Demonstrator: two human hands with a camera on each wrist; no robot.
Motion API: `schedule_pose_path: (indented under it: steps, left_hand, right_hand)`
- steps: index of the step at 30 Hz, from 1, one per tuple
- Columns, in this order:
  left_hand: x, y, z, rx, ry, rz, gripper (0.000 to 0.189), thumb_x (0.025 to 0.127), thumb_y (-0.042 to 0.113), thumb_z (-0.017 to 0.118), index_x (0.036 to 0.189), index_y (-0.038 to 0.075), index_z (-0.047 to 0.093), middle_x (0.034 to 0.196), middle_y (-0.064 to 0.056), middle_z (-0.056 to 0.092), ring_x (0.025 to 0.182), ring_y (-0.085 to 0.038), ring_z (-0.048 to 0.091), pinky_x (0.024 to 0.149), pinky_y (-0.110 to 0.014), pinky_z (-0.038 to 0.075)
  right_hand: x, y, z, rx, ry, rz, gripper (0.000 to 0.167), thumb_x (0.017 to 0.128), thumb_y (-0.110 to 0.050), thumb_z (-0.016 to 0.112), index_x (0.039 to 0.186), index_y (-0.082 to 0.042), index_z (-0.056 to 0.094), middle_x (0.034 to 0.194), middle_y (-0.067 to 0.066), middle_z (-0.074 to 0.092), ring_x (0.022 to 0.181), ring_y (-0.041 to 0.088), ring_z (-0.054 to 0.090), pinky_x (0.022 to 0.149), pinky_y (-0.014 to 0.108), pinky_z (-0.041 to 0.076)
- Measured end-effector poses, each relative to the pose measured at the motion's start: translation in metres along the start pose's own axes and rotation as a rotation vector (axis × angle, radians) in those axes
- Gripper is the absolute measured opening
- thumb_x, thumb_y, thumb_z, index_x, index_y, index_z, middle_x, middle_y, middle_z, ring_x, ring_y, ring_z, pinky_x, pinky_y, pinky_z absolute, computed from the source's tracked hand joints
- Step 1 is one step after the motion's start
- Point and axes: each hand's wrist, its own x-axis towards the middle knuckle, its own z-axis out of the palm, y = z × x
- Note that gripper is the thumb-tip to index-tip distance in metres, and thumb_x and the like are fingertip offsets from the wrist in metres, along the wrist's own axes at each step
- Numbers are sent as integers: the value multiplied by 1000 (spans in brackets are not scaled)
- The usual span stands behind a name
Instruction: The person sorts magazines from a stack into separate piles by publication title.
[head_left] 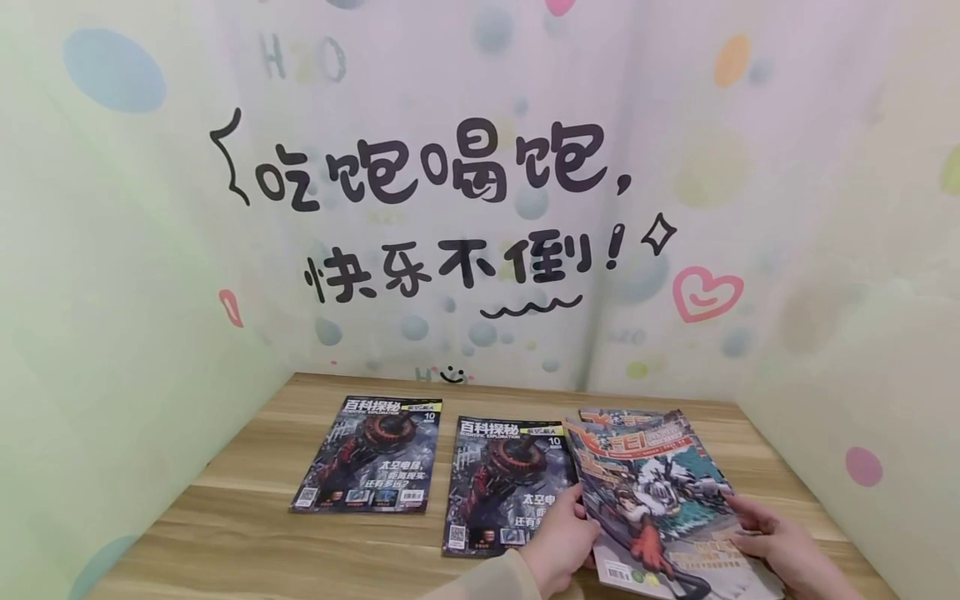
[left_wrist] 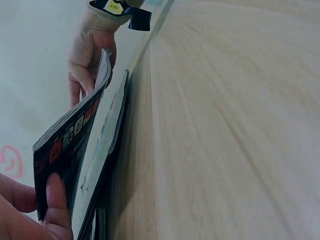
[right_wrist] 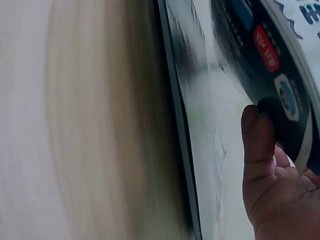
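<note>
A magazine with an orange title and comic-style cover art (head_left: pixel 660 492) is raised off the table, tilted. My left hand (head_left: pixel 558 537) pinches its left edge, and my right hand (head_left: pixel 783 546) grips its right edge. In the left wrist view, the left thumb (left_wrist: pixel 57 200) presses the dark back cover (left_wrist: pixel 70 135). The right thumb (right_wrist: pixel 257 137) lies against that same back cover in the right wrist view. Under the held magazine is another with a similar orange title (head_left: pixel 622 415), mostly covered; its glossy top (right_wrist: pixel 195 95) shows below the raised one.
Two matching dark "Scientific Exploration" magazines lie face up on the wooden table (head_left: pixel 247 467): one at the left (head_left: pixel 367 454), one in the middle (head_left: pixel 495 475), partly hidden by my left hand. Printed curtain walls (head_left: pixel 480 350) stand behind and on both sides.
</note>
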Motion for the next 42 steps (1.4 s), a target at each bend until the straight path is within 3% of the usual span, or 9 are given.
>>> schedule_pose_path:
  steps: [7, 11, 15, 20, 28, 34, 42]
  left_hand:
    - [3, -5, 14, 2, -71, -87, 61, 85, -12, 51, 143, -2, 37, 89, -9, 47, 66, -21, 63, 45, -30, 50]
    - [2, -8, 18, 9, -85, -106, 61, 83, -13, 52, 141, 1, 41, 89, -6, 46, 61, -17, 58, 42, -24, 46]
    - [1, -10, 20, -18, -149, -119, 60, 81, -15, 51, 136, 9, 48, 87, -7, 50, 58, -13, 55, 42, -19, 42]
    - [0, -9, 22, -42, -197, -145, 66, 81, -16, 50, 143, 5, 38, 93, -5, 60, 68, -16, 62, 48, -22, 47]
    - [-1, -5, 27, -10, -184, -115, 57, 78, -18, 50, 128, 9, 52, 90, -4, 60, 69, -17, 63, 55, -30, 54]
    - [-1, -4, 27, 15, -240, -142, 51, 82, -15, 51, 125, 12, 55, 93, -2, 65, 74, -18, 65, 59, -28, 54]
    - [-3, -1, 31, 33, -227, -184, 33, 86, -10, 51, 115, 1, 60, 99, -5, 65, 86, -20, 65, 73, -36, 56]
  right_hand:
    - [-2, 11, -18, -109, -69, 43, 69, 88, -5, 64, 143, 11, 26, 112, 18, 56, 96, 24, 50, 74, 26, 43]
    - [-4, 15, -25, -187, -86, 17, 68, 87, -6, 64, 142, 13, 28, 110, 17, 60, 95, 21, 52, 73, 24, 43]
    - [-4, 18, -28, -210, -93, 22, 65, 88, -7, 63, 140, 15, 29, 109, 17, 61, 93, 19, 53, 72, 24, 43]
    - [-3, 19, -29, -221, -88, 32, 63, 89, -10, 64, 138, 16, 33, 106, 14, 63, 90, 17, 53, 71, 23, 43]
    - [-1, 23, -30, -237, -88, 70, 64, 89, -14, 66, 136, 18, 35, 107, 17, 64, 91, 18, 55, 74, 28, 44]
    - [0, 26, -33, -235, -90, 102, 62, 88, -11, 65, 134, 19, 36, 106, 20, 64, 91, 20, 56, 74, 29, 45]
    - [-5, 27, -35, -309, -62, 108, 59, 87, -14, 66, 128, 21, 42, 104, 22, 63, 89, 23, 56, 72, 30, 47]
